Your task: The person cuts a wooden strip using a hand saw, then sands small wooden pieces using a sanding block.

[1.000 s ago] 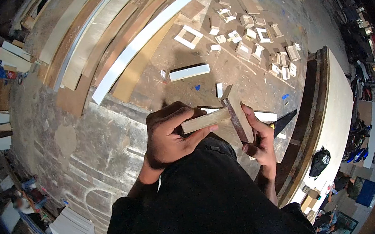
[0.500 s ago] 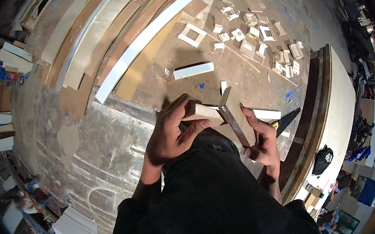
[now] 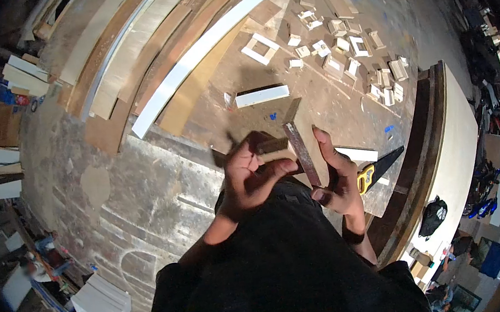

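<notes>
My left hand (image 3: 254, 171) grips a short wooden block (image 3: 275, 149) between thumb and fingers. The block's right end meets a longer wooden piece (image 3: 301, 147), which has a dark, rough edge facing me. My right hand (image 3: 340, 174) holds that longer piece near its lower end, with the thumb at the bottom and a finger raised along its right side. Just right of my right hand lies a hand saw (image 3: 379, 169) with a yellow and black handle. Beyond my hands, a white-faced block (image 3: 262, 95) rests on the work surface.
Long boards and a white strip (image 3: 203, 54) lie at the upper left. Several small wooden pieces and a square wooden frame (image 3: 260, 49) are at the upper right. A pale-topped bench (image 3: 445, 154) with a black bag (image 3: 433, 217) stands at the right. People are at the lower right.
My left hand and its block have turned and shifted right. The longer piece has tilted, and the fingers of my right hand have spread. More of the saw handle shows.
</notes>
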{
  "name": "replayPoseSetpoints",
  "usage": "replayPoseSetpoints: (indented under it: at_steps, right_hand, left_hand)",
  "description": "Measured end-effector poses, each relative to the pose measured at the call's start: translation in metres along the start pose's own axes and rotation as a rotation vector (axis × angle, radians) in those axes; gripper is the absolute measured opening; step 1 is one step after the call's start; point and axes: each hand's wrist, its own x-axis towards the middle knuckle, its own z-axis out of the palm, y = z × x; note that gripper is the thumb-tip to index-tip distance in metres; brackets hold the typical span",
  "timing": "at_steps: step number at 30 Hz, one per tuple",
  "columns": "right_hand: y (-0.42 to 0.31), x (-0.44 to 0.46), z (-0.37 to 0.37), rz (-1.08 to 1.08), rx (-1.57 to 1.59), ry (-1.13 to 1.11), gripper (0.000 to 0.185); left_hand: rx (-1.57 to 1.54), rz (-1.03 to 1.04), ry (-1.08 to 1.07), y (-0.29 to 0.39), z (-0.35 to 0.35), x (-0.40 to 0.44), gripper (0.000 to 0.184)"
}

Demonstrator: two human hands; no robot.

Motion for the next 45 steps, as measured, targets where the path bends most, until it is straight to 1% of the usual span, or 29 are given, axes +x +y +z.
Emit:
replayPoseSetpoints:
  at_steps: [1, 3, 5, 6, 7, 8, 9, 10, 12, 13, 14, 16, 18, 21, 23, 25, 26, 27, 29, 31, 33, 34, 35, 36, 38, 41, 42, 43, 45]
  right_hand:
    - [-0.001, 0.0, 0.0, -0.007, 0.021, -0.001, 0.095]
    - [0.009, -0.01, -0.005, -0.02, -0.032, -0.028, 0.094]
    - [0.013, -0.016, -0.009, 0.185, 0.004, 0.018, 0.093]
    - [0.012, -0.013, -0.014, 0.184, 0.004, 0.011, 0.093]
    - [0.009, -0.009, -0.019, 0.24, -0.13, -0.049, 0.093]
    - [0.009, -0.009, -0.024, 0.297, -0.264, -0.108, 0.093]
    - [0.012, -0.013, -0.029, 0.301, -0.261, -0.108, 0.093]
    - [0.016, -0.02, -0.035, 0.219, -0.155, -0.019, 0.094]
    - [0.014, -0.023, -0.037, 0.103, 0.009, 0.143, 0.094]
    - [0.008, -0.019, -0.038, 0.056, 0.034, 0.169, 0.094]
    - [0.005, -0.017, -0.04, 0.008, 0.001, 0.17, 0.094]
    - [0.0, -0.017, -0.043, -0.034, -0.034, 0.176, 0.094]
    - [-0.007, -0.017, -0.042, -0.016, -0.153, 0.153, 0.096]
    - [-0.015, -0.023, -0.039, 0.014, -0.172, 0.107, 0.098]
    - [-0.02, -0.019, -0.037, 0.015, -0.169, 0.089, 0.098]
    - [-0.026, -0.009, -0.034, -0.087, -0.261, -0.091, 0.098]
    - [-0.024, -0.007, -0.029, -0.031, -0.144, -0.105, 0.096]
    - [-0.024, -0.004, -0.022, -0.023, -0.139, -0.104, 0.096]
    - [-0.024, 0.003, -0.013, 0.016, 0.013, -0.047, 0.095]
    - [-0.025, -0.002, -0.018, 0.008, -0.02, -0.065, 0.09]
    - [-0.024, -0.014, -0.034, 0.157, -0.127, -0.118, 0.083]
    - [-0.014, -0.015, -0.037, 0.039, -0.158, -0.087, 0.075]
    - [-0.012, -0.014, -0.047, 0.16, -0.186, -0.136, 0.072]
    - [-0.009, -0.011, -0.047, 0.172, -0.193, -0.08, 0.071]
    - [-0.009, -0.012, -0.042, 0.188, -0.199, -0.024, 0.071]
    - [-0.015, -0.017, -0.027, 0.056, 0.115, 0.083, 0.083]
    - [-0.021, -0.013, -0.031, 0.072, 0.0, -0.041, 0.091]
    - [-0.032, -0.007, -0.028, 0.055, 0.011, -0.132, 0.09]
    - [-0.022, 0.0, -0.01, -0.111, -0.028, -0.102, 0.092]
  left_hand:
    - [-0.073, -0.018, 0.02, 0.0, 0.001, 0.001, 0.034]
    - [-0.064, -0.021, 0.053, 0.001, 0.004, 0.0, 0.034]
    - [-0.082, -0.046, 0.129, 0.001, 0.006, -0.001, 0.036]
    - [-0.03, -0.013, 0.111, 0.002, 0.006, 0.001, 0.033]
    - [-0.028, -0.013, 0.113, 0.004, 0.005, 0.003, 0.033]
    - [0.104, 0.038, 0.071, 0.008, 0.003, 0.005, 0.03]
    - [0.235, 0.086, 0.031, 0.012, 0.002, 0.006, 0.026]
    - [0.313, 0.133, 0.007, 0.015, 0.001, 0.01, 0.024]
    - [0.3, 0.108, -0.01, 0.016, -0.003, 0.011, 0.024]
    - [0.288, 0.094, -0.026, 0.015, -0.003, 0.015, 0.024]
    - [0.266, 0.215, -0.017, 0.012, 0.0, 0.022, 0.027]
    - [0.308, 0.181, -0.045, 0.017, 0.001, 0.024, 0.027]
    - [0.375, 0.157, -0.085, 0.019, -0.003, 0.024, 0.03]
    - [0.507, 0.13, -0.081, 0.021, -0.009, 0.02, 0.028]
    - [0.485, 0.146, -0.093, 0.019, -0.011, 0.021, 0.027]
    - [0.496, 0.085, -0.209, 0.024, -0.011, 0.021, 0.026]
    - [0.438, 0.1, -0.254, 0.02, -0.008, 0.02, 0.026]
    - [0.456, 0.048, -0.295, 0.02, -0.006, 0.017, 0.025]
    - [0.456, -0.071, -0.315, 0.029, -0.007, 0.018, 0.026]
    - [0.349, -0.05, -0.213, 0.023, -0.013, 0.018, 0.027]
    - [0.312, -0.044, -0.159, 0.022, -0.017, 0.021, 0.029]
    - [0.325, -0.032, -0.15, 0.022, -0.019, 0.019, 0.03]
    - [0.339, -0.023, -0.144, 0.023, -0.021, 0.018, 0.031]
    - [0.342, -0.023, -0.14, 0.024, -0.023, 0.018, 0.031]
    - [0.389, -0.073, -0.14, 0.027, -0.022, 0.018, 0.042]
    - [0.374, -0.023, -0.135, 0.028, -0.023, 0.022, 0.039]
    - [0.372, -0.018, -0.141, 0.027, -0.022, 0.023, 0.039]
    - [0.363, 0.014, -0.175, 0.026, -0.022, 0.024, 0.035]
    - [0.35, 0.036, -0.209, 0.026, -0.021, 0.022, 0.032]
